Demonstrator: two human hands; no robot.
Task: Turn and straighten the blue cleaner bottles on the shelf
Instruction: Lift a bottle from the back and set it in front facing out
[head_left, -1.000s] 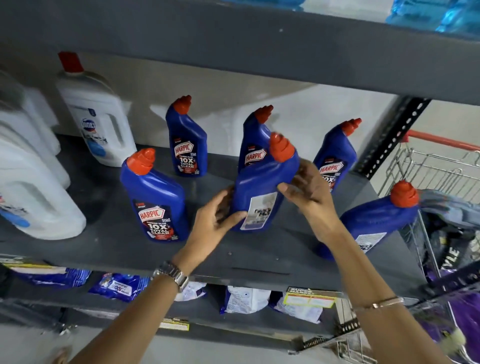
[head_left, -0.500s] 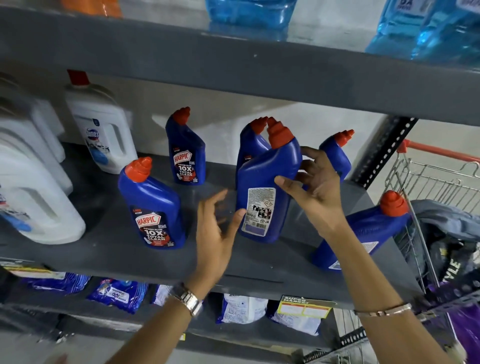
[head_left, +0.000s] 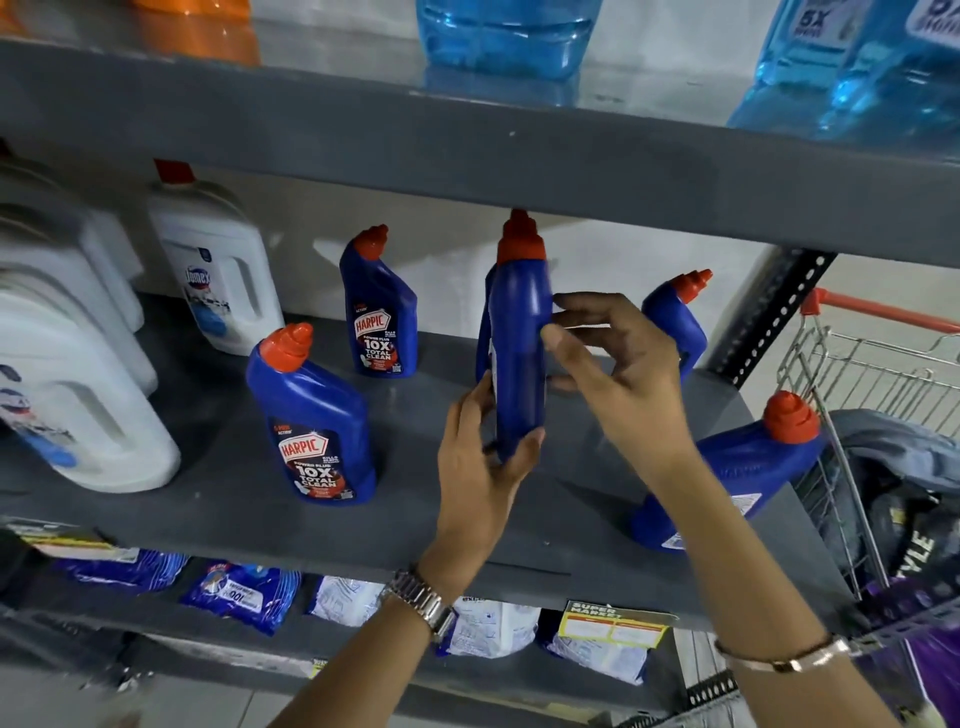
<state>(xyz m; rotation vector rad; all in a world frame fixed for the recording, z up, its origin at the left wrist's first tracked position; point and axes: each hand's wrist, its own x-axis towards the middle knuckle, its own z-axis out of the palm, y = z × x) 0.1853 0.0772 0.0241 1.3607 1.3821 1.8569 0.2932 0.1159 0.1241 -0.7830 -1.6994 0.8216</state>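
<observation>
Head view shows the middle bottle (head_left: 519, 353) edge-on above the shelf (head_left: 234, 499), left hand (head_left: 480, 475) pinching its base, right hand (head_left: 618, 374) spread at its side; probably rigid, slick and liquid-heavy, it seems best gripped low on the broad body.

Bare forearms, no sleeves. Silver metal-link wristwatch (head_left: 423, 603) on left wrist, lower centre of frame. Thin rose-gold bangle (head_left: 779, 656) on right wrist, lower right.
</observation>
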